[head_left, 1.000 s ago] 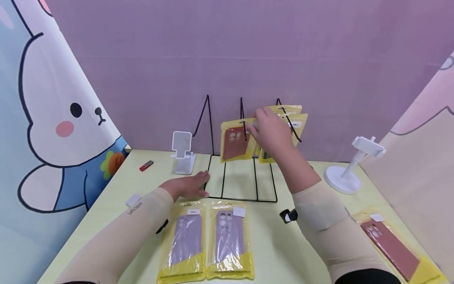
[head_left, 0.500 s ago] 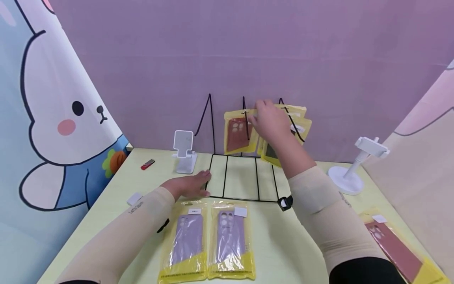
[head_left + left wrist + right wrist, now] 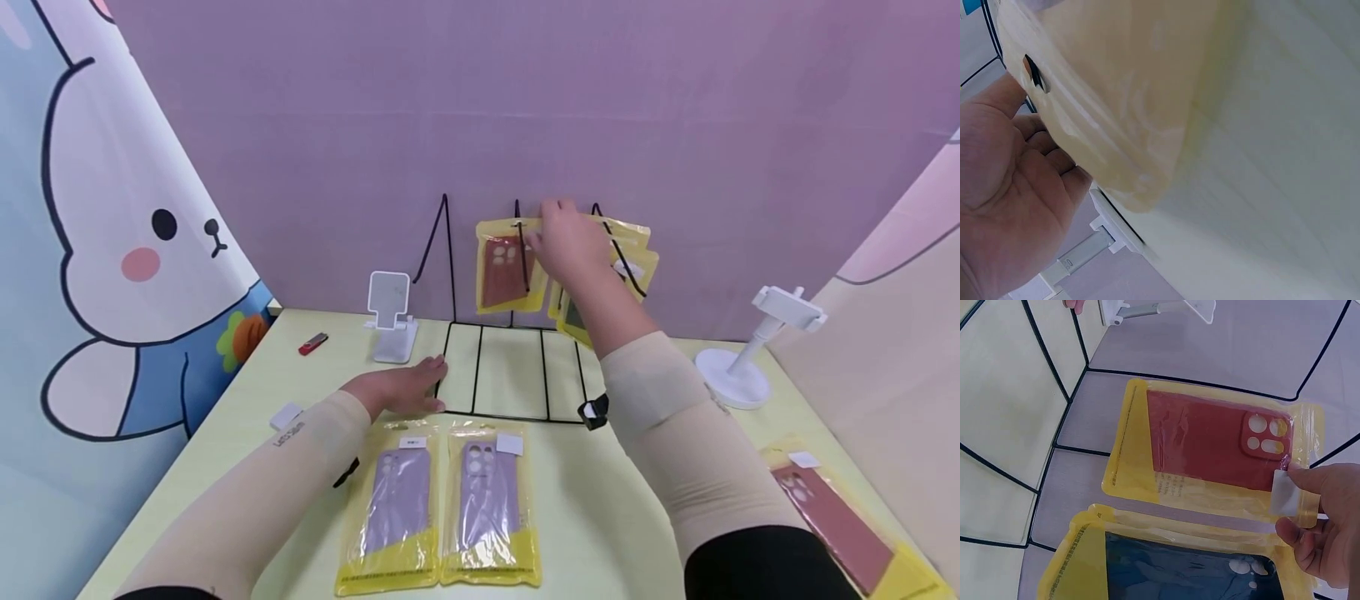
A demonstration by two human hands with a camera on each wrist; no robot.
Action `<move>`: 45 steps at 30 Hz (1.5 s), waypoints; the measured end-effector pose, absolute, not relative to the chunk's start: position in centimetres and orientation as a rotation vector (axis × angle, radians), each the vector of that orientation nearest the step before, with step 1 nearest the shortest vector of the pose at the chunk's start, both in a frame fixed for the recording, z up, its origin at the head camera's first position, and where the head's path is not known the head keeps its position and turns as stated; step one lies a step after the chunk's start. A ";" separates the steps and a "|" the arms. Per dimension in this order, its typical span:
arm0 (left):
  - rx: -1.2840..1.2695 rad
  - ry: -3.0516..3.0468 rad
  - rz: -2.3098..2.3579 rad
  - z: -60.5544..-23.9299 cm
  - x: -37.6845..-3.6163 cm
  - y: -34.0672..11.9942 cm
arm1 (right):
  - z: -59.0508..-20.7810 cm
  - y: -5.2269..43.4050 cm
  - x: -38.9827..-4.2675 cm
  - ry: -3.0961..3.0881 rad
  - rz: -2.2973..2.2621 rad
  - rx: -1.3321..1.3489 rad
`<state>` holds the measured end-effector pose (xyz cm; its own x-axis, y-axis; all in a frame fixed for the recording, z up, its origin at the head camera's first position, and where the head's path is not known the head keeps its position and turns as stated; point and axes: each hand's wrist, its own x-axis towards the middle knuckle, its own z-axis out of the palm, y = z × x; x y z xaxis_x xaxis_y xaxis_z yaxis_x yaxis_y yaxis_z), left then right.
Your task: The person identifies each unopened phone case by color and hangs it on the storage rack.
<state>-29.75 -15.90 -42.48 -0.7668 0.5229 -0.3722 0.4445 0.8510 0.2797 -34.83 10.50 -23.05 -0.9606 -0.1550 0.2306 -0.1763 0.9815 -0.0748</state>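
Note:
My right hand [image 3: 542,238] pinches the top of a yellow packet holding a red phone case [image 3: 504,271] at the middle hook of a black wire rack [image 3: 476,379]. In the right wrist view the fingers [image 3: 1310,512] grip the red case packet [image 3: 1204,440] by its white label, above a dark case packet [image 3: 1172,565]. More yellow packets [image 3: 628,250] hang on the rack's right hook. My left hand [image 3: 414,385] lies flat on the table at the front left corner of the rack's base, holding nothing; its palm [image 3: 1004,200] shows in the left wrist view.
Two packets with purple cases [image 3: 438,504] lie side by side near me. Another red case packet [image 3: 836,525] lies at the right edge. White phone stands [image 3: 390,321] [image 3: 738,354] flank the rack. A red stick [image 3: 312,343] and a small white piece [image 3: 285,415] lie at the left.
My right hand has lifted the red case packet higher and straighter against the middle hook. The left hand has stayed at the rack's corner.

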 end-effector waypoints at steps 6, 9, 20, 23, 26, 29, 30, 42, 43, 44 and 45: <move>0.713 2.579 0.244 -42.4 -29.7 -15.6 | -23.6 10.8 -34.6 -2.866 0.173 0.240; 0.704 2.579 0.245 -42.4 -29.8 -15.6 | -23.9 11.0 -34.0 -2.843 0.206 0.239; 0.697 2.581 0.250 -43.1 -30.0 -16.0 | -25.3 11.6 -29.0 -2.738 0.273 0.358; 0.692 2.585 0.247 -43.2 -30.1 -16.2 | -26.4 12.3 -27.4 -2.719 0.288 0.395; 0.690 2.583 0.243 -43.2 -30.2 -16.2 | -27.7 13.3 -26.0 -2.734 0.280 0.427; 0.687 2.579 0.242 -43.2 -30.3 -16.3 | -29.1 14.2 -24.9 -2.765 0.287 0.444; 0.682 2.577 0.239 -43.2 -30.3 -16.4 | -29.5 14.5 -24.5 -2.779 0.293 0.449; 0.678 2.577 0.232 -43.2 -30.5 -16.6 | -34.4 20.9 -21.7 -2.923 0.405 0.410; 0.678 2.577 0.232 -43.2 -30.5 -16.6 | -34.7 21.7 -21.5 -2.935 0.411 0.399; 0.680 2.577 0.231 -43.2 -30.5 -16.6 | -35.1 22.5 -21.4 -2.944 0.413 0.387; 0.683 2.578 0.228 -43.2 -30.5 -16.6 | -35.4 23.3 -21.2 -2.958 0.412 0.368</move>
<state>-30.52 -16.60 -43.16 -0.7704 0.5039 -0.3905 0.4275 0.8628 0.2699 -21.23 23.34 -35.40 -0.9614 -0.2213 0.1636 -0.2576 0.9329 -0.2517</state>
